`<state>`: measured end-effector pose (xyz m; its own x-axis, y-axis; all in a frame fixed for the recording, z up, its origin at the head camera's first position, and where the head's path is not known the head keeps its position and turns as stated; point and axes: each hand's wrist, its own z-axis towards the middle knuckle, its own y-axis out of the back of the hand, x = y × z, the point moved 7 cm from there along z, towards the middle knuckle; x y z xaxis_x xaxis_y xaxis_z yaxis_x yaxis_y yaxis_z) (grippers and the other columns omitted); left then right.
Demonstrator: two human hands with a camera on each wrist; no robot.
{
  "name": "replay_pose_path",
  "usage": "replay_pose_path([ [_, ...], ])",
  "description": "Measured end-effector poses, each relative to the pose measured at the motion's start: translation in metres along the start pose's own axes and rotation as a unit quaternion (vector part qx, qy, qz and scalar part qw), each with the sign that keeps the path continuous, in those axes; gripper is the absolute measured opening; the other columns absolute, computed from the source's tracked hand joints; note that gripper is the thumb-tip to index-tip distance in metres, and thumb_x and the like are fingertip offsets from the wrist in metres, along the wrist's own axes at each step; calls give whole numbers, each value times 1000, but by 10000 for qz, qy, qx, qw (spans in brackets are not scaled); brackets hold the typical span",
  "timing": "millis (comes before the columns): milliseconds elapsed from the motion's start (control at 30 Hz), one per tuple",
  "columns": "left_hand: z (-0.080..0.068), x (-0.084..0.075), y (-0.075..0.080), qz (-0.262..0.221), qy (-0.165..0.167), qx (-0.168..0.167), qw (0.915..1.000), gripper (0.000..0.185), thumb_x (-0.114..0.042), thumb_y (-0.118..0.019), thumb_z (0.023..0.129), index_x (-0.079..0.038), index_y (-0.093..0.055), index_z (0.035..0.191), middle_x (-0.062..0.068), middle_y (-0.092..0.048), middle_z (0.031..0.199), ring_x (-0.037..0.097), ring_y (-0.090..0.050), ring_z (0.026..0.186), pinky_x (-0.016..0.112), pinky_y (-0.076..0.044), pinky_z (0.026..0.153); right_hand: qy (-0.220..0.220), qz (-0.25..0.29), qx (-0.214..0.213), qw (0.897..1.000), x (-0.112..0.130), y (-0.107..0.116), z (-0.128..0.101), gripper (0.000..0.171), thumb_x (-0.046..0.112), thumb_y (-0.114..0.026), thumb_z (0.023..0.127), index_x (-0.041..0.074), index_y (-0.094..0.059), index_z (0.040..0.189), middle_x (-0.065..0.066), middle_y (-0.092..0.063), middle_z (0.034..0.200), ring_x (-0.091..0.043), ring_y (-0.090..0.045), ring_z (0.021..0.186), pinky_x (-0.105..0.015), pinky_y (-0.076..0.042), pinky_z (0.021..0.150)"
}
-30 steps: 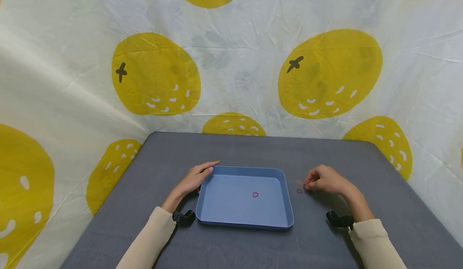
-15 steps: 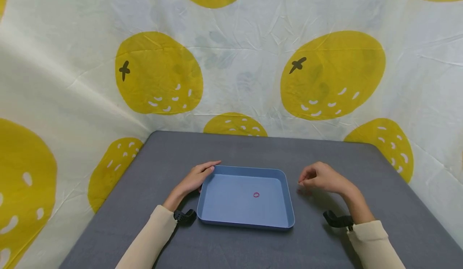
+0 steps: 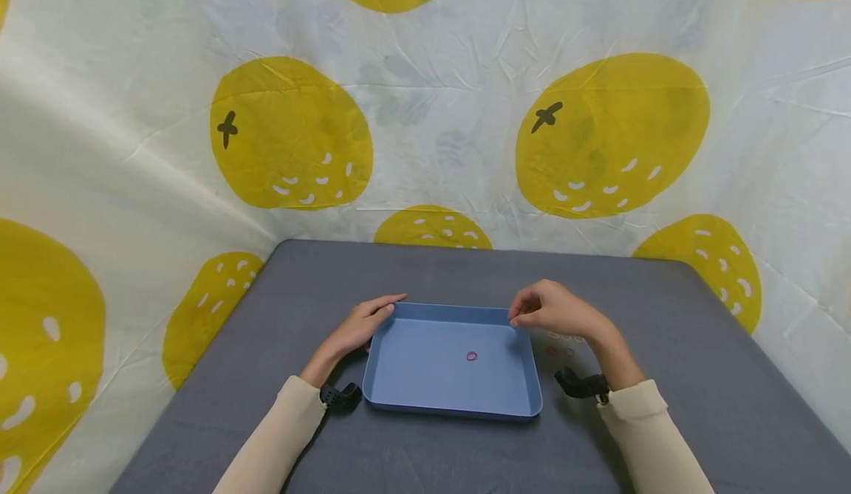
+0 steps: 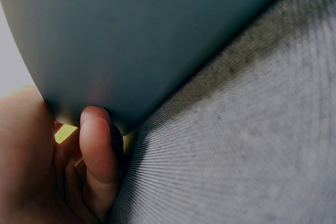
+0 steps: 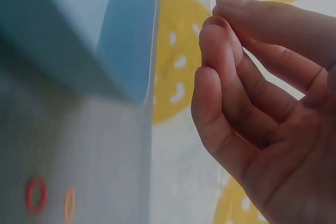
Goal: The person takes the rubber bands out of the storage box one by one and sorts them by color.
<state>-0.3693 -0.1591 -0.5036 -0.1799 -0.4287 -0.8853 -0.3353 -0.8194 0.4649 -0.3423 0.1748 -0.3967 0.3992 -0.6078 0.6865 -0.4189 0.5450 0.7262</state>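
Note:
A blue tray lies on the grey table with one red rubber band inside. My left hand rests with relaxed fingers on the tray's far left corner, its thumb against the outer wall. My right hand hovers over the tray's far right corner, fingertips pinched together; whatever they hold is too small to see. The right wrist view shows the curled fingers beside the tray's wall. A red band and an orange band lie on the table.
Two faint loose bands lie on the cloth just right of the tray, under my right wrist. A wrinkled backdrop printed with yellow fruit hangs round the back and sides of the table. Black wrist straps sit on both forearms.
My right hand rose from the bands at the right of the tray and moved left over its far right corner, fingers pinched. The yellow band near its fingertips no longer shows. The left hand stayed.

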Motion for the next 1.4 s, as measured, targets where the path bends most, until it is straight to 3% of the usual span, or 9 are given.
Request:
replay_pose_path([
  [167, 0, -2, -1, -36, 11, -44, 10000, 43, -34, -45, 112, -27, -52, 154, 15, -53, 153, 21, -43, 38, 39, -47, 40, 193, 237, 156, 9994, 14, -13, 19, 11, 15, -76, 94, 4, -78, 95, -10, -76, 89, -25, -67, 78, -30, -55, 69],
  [333, 1, -1, -1, -13, 50, -48, 10000, 41, -37, -45, 112, -31, -53, 152, 11, -56, 151, 21, -45, 39, 38, -47, 40, 375, 243, 306, 9985, 23, -27, 35, 11, 12, -76, 93, 2, -79, 95, -9, -77, 87, -28, -69, 78, -28, -54, 67],
  [633, 2, -1, 1, 58, 0, 30, 10000, 41, -39, -44, 112, -34, -53, 152, 9, -57, 151, 19, -48, 39, 38, -50, 41, 611, 209, 590, 9962, 22, -52, 55, 9, 7, -72, 93, 2, -79, 95, -7, -77, 88, -10, -67, 74, -26, -57, 71],
  [767, 1, -2, 2, 57, -4, 40, 10000, 40, -38, -44, 112, -37, -53, 151, 9, -56, 152, 19, -48, 40, 38, -50, 41, 572, 152, 706, 9958, 18, -60, 60, 6, 8, -74, 92, 5, -79, 93, -2, -76, 87, -9, -63, 73, -24, -54, 69],
  [1067, 2, -1, 0, 41, 14, 65, 10000, 41, -38, -45, 112, -34, -53, 152, 10, -56, 151, 19, -48, 40, 38, -49, 42, 357, 108, 1144, 9927, 9, -74, 58, 4, -2, -76, 87, -1, -77, 90, -5, -76, 83, -7, -61, 70, -22, -52, 65],
  [1400, 1, -2, 1, 77, 33, 12, 10000, 41, -41, -45, 112, -36, -53, 152, 10, -56, 151, 19, -48, 40, 38, -49, 42, -62, -258, 1144, 9931, 1, -82, 58, 10, 3, -82, 84, 9, -77, 80, 4, -68, 73, -8, -56, 65, -23, -47, 60],
])
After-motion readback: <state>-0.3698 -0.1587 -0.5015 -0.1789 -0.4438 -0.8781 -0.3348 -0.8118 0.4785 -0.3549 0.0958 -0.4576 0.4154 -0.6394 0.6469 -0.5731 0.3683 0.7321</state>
